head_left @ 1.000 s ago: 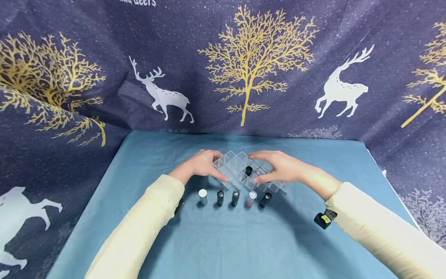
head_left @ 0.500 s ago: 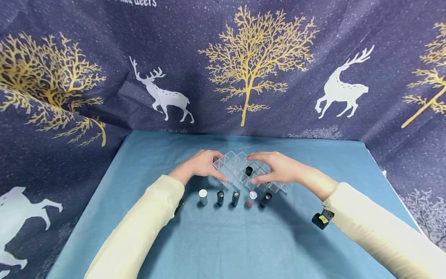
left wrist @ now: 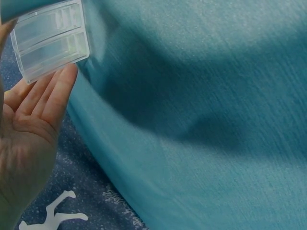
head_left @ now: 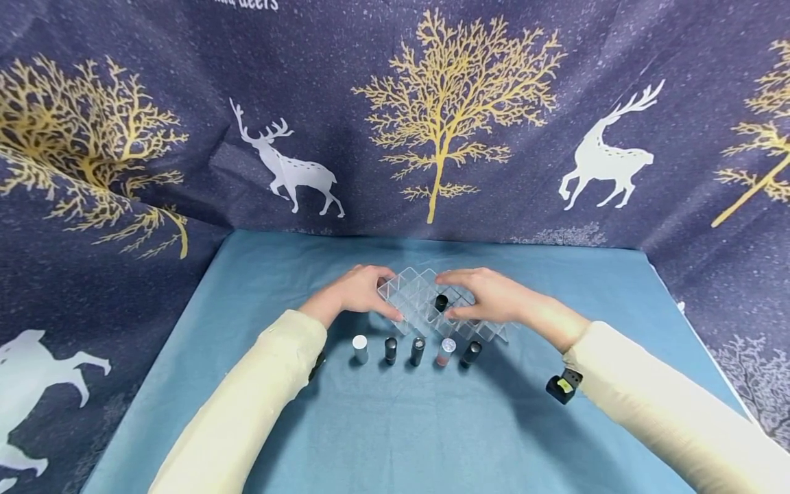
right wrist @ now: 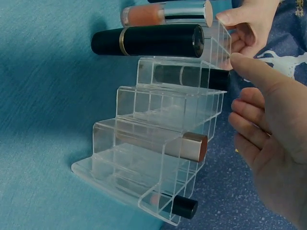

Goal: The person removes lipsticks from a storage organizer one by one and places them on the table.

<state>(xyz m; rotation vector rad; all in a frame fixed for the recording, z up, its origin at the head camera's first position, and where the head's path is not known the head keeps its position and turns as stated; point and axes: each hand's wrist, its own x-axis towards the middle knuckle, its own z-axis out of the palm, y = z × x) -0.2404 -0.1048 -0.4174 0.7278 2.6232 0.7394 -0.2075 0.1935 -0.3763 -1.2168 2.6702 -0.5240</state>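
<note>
A clear stepped lipstick organizer (head_left: 409, 296) with diamond-shaped slots stands towards the back of the table. My left hand (head_left: 359, 288) holds its left end between thumb and fingers; in the left wrist view the fingers lie fairly straight against the clear wall. Over the organizer's right half hovers my right hand (head_left: 494, 295), thumb and fingers spread apart with nothing between them. A black lipstick (head_left: 441, 302) sits in a slot between thumb and forefinger. The right wrist view also shows a rose-gold-ended lipstick (right wrist: 195, 147) and a black-capped tube (right wrist: 184, 207) inside the organizer.
In front of the organizer stands a row: a white-topped tube (head_left: 360, 349), a black lipstick (head_left: 390, 350), another black lipstick (head_left: 417, 350), a pinkish tube with a silvery top (head_left: 446, 352) and a black tube (head_left: 471, 353). A patterned dark cloth (head_left: 395, 137) hangs behind the table.
My right hand has drifted slightly left over the organizer, and its forearm has come along. The left hand, the organizer and the row of tubes stay put.
</note>
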